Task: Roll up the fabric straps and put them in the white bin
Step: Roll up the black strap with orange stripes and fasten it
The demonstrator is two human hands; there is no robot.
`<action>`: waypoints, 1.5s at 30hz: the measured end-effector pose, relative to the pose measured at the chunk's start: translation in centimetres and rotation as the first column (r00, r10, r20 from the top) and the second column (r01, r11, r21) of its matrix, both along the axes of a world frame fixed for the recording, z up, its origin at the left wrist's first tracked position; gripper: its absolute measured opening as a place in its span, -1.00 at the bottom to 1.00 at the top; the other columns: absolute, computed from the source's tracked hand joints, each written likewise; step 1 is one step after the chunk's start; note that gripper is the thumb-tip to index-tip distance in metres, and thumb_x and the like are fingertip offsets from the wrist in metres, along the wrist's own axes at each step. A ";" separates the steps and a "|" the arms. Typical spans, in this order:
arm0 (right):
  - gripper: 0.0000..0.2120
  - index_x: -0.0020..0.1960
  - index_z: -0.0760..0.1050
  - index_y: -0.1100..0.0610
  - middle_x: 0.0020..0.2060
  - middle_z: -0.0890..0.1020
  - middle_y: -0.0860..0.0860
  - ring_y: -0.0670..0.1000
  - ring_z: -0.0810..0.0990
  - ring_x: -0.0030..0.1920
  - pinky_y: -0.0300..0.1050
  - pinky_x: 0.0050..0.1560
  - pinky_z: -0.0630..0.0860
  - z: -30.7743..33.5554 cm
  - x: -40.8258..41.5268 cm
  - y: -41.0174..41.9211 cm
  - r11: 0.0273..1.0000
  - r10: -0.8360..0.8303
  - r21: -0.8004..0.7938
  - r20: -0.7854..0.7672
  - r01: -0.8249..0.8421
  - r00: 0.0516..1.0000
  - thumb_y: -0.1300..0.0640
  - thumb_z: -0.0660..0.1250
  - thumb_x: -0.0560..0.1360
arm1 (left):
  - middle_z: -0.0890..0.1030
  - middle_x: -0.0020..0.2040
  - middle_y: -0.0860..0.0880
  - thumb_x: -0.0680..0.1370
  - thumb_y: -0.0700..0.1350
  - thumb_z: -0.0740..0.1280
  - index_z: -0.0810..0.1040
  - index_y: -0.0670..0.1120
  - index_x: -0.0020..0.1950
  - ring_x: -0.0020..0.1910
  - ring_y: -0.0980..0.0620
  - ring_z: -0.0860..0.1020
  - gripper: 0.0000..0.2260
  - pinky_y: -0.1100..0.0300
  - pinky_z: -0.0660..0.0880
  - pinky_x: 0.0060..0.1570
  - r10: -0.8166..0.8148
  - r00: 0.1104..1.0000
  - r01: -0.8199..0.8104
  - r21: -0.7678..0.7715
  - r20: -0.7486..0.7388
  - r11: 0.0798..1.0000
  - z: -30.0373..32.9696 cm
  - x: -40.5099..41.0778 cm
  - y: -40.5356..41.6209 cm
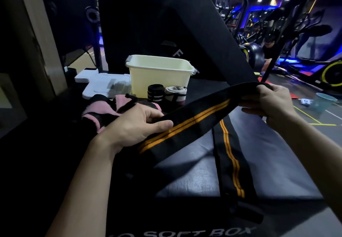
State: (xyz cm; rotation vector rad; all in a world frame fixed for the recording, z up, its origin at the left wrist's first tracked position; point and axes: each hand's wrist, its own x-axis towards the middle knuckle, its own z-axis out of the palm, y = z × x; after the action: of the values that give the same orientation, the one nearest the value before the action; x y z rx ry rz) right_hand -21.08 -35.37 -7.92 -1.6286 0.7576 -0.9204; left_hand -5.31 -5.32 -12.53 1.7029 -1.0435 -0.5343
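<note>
Padded black soft box (185,177), lettered along its near edge, serving as the bench under both hands.

Black strap with twin orange stripes (192,124): held taut in the air between the hands, its free tail hanging below the right hand and trailing over the box top toward the camera. Woven, soft and limp; judged light, with no stiffness of its own, so it will sag wherever unsupported. Best taken at one end and wound tightly, the roll pinched so it does not spring loose.

Left hand (135,125): fingers and thumb closed around the strap's lower stretch.

Right hand (268,101): pinching the strap's upper fold, held higher than the left.

White bin (159,76): beyond the left hand, open-topped, interior not visible.

Two rolled straps, one black with pale bands (155,93), one grey-white (175,94): standing just in front of the bin, not in it.

Pink and black gloves (111,111): just beyond the left hand, near the path to the bin.

White foam block (101,85): left of the bin.
</note>
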 end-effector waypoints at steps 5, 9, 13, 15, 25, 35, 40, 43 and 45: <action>-0.73 0.12 0.63 0.25 -0.14 0.75 0.16 0.09 0.76 -0.16 -0.06 -0.28 0.70 -0.1 -0.4 -1.9 0.995 -0.097 0.041 0.093 0.094 0.991 0.28 0.17 0.59 | 0.75 -0.06 -0.13 0.46 0.03 0.56 0.70 -0.13 0.01 -0.10 0.03 0.68 -0.73 0.11 0.58 0.02 -0.092 0.994 0.099 0.140 -0.055 0.985 -0.9 0.0 -1.1; -0.72 0.14 0.62 0.28 -0.32 0.74 0.06 0.08 0.76 -0.25 0.02 -0.20 0.69 -0.5 -0.9 -3.4 0.990 -0.135 0.063 0.147 0.127 0.980 0.31 0.16 0.59 | 0.74 -0.08 -0.19 0.53 0.01 0.51 0.70 -0.16 -0.03 -0.16 0.01 0.65 -0.77 0.11 0.57 -0.05 -0.184 0.982 0.189 0.258 -0.043 0.947 -1.3 -0.5 -2.4; -0.76 0.16 0.60 0.28 -0.31 0.72 0.07 0.02 0.73 -0.35 -0.06 -0.29 0.68 -1.7 -1.4 -5.0 0.984 -0.167 0.090 0.172 0.153 0.971 0.32 0.19 0.61 | 0.74 -0.04 -0.16 0.53 0.19 0.47 0.69 -0.10 0.01 -0.09 0.02 0.65 -0.65 0.00 0.54 0.07 -0.141 0.990 0.136 0.199 0.010 0.970 -1.5 -1.0 -4.0; -0.79 0.16 0.59 0.24 -0.33 0.72 0.03 -0.01 0.72 -0.37 -0.15 -0.38 0.65 -2.2 -1.6 -5.9 0.982 -0.171 0.115 0.181 0.151 0.969 0.32 0.22 0.61 | 0.75 -0.01 -0.17 0.53 0.12 0.43 0.69 -0.14 0.04 -0.05 -0.03 0.66 -0.67 -0.02 0.55 0.10 -0.121 0.991 0.124 0.040 -0.064 0.992 -1.1 -1.9 -5.1; -0.90 -0.20 0.63 0.19 -0.36 0.65 0.06 -0.14 0.59 -0.42 -0.23 -0.36 0.59 -3.4 1.8 -11.2 0.911 -0.358 -0.288 -0.196 0.296 0.913 0.15 0.43 0.35 | 0.37 -0.47 0.18 0.68 -0.14 0.31 0.49 0.03 -0.34 -0.51 0.22 0.25 -0.64 0.37 0.16 -0.54 -0.317 0.888 0.378 0.136 -0.334 0.916 -2.6 -7.4 -12.5; -0.83 0.07 0.59 0.17 0.04 0.58 0.24 0.37 0.58 0.04 0.10 -0.02 0.52 -4.4 12.0 -12.5 0.684 -0.389 -0.704 -0.573 -0.191 0.722 0.21 0.36 0.48 | 0.61 -0.35 0.03 0.70 -0.11 0.28 0.60 -0.31 0.03 -0.45 0.16 0.55 -0.74 0.26 0.53 -0.41 -0.254 0.848 0.365 0.167 -0.465 0.916 -4.2 -6.2 -14.3; -0.77 0.12 0.58 0.13 0.12 0.57 0.19 0.33 0.57 0.12 0.06 -0.07 0.46 -6.7 14.7 -13.3 0.607 -0.379 -0.673 -0.713 -0.423 0.590 0.22 0.40 0.47 | 0.66 -0.30 -0.19 0.68 -0.02 0.31 0.55 -0.32 0.04 -0.32 -0.19 0.67 -0.67 -0.13 0.65 -0.16 -0.218 0.898 0.340 0.287 -0.383 0.896 -5.4 -5.7 -14.7; -0.69 0.16 0.53 0.15 0.19 0.52 0.16 0.27 0.55 0.17 0.06 -0.02 0.49 -7.9 15.3 -14.1 0.644 -0.357 -0.605 -0.779 -0.469 0.515 0.10 0.46 0.47 | 0.65 -0.37 -0.18 0.68 0.00 0.33 0.56 -0.27 0.01 -0.42 -0.14 0.64 -0.69 0.03 0.61 -0.30 -0.211 0.909 0.337 0.336 -0.359 0.880 -5.6 -5.5 -14.7; -0.63 0.26 0.50 0.18 0.24 0.45 0.18 0.27 0.54 0.19 0.04 0.01 0.45 -8.2 15.4 -14.6 0.715 -0.307 -0.525 -0.829 -0.462 0.467 0.01 0.40 0.54 | 0.66 -0.37 -0.16 0.68 0.00 0.33 0.57 -0.23 -0.01 -0.45 -0.10 0.61 -0.71 0.08 0.59 -0.35 -0.217 0.910 0.343 0.347 -0.354 0.873 -5.6 -5.5 -14.8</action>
State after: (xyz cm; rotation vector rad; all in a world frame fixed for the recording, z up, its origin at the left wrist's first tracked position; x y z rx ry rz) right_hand -5.68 -49.93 -16.16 -2.9322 1.0600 -0.1199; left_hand -10.83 -20.09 -18.16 1.7469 -1.0073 -1.2390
